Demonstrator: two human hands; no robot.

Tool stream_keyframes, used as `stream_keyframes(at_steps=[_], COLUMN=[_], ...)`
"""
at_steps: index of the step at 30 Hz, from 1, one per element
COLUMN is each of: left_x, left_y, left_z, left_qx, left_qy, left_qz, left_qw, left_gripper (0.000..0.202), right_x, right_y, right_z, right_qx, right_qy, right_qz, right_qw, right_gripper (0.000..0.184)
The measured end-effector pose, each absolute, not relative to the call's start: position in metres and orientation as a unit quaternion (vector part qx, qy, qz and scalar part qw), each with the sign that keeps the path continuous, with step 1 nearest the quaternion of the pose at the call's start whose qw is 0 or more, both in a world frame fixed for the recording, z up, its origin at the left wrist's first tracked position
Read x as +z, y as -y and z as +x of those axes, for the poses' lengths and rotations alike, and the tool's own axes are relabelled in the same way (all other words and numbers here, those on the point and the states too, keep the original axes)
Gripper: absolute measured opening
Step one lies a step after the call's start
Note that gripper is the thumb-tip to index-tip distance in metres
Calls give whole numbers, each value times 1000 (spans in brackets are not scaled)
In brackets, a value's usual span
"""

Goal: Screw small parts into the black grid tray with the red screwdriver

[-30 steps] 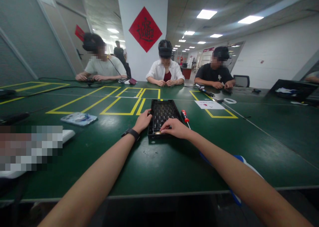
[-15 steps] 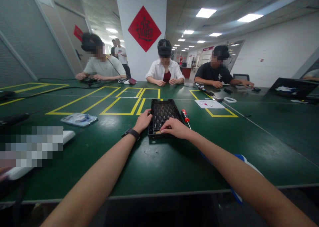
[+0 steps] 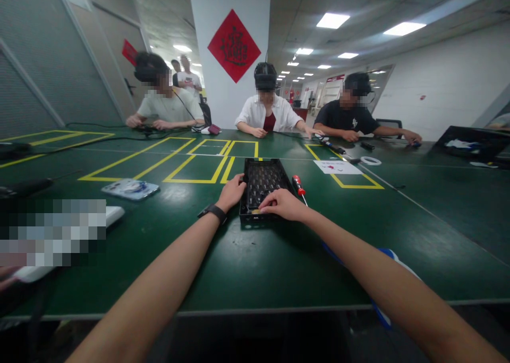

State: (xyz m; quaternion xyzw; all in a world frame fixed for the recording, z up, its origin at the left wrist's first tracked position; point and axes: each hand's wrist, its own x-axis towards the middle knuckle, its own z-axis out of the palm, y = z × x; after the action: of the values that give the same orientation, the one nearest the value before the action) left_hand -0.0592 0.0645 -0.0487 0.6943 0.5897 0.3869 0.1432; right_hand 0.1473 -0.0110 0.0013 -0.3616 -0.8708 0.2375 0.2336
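A black gridded tray (image 3: 263, 167) lies on the green table (image 3: 255, 267) straight ahead of me. My left hand (image 3: 231, 192), with a black watch on the wrist, grips the tray's left edge. My right hand (image 3: 282, 204) rests on the tray's near right corner, its fingertips pinched on a small yellowish part at the front rim. A red-handled screwdriver (image 3: 298, 185) lies just right of the tray, beside my right hand.
Yellow tape rectangles (image 3: 191, 166) mark the table behind the tray. A flat packet (image 3: 129, 188) and a white object (image 3: 113, 212) lie to the left, a sheet of paper (image 3: 337, 166) and tape roll (image 3: 370, 160) to the right. Three people sit across the table.
My hands stay on the tray with little movement. Across the table the person in black has stretched an arm out to the right, and people behind the pillar have walked closer.
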Motion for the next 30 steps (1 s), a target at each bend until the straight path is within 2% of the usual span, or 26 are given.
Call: stream_keyframes(at_steps=[8,16,30], left_x=[-51,-52,-51], left_y=[-67,-67,-68], left_z=[-60,-60,-60], left_qx=[391,393,389], left_qy=[-588,-587,-582], left_qz=[693,691,699], left_qw=[146,154,145], left_gripper=[48,48,48], right_x=[2,5,3], right_y=[10,11,10], right_z=[147,147,148], right_qx=[227,267,214], right_qy=[876,862,884], right_qz=[-366,-373,-344], right_qw=[219,218,233], right_gripper=[23,32,23])
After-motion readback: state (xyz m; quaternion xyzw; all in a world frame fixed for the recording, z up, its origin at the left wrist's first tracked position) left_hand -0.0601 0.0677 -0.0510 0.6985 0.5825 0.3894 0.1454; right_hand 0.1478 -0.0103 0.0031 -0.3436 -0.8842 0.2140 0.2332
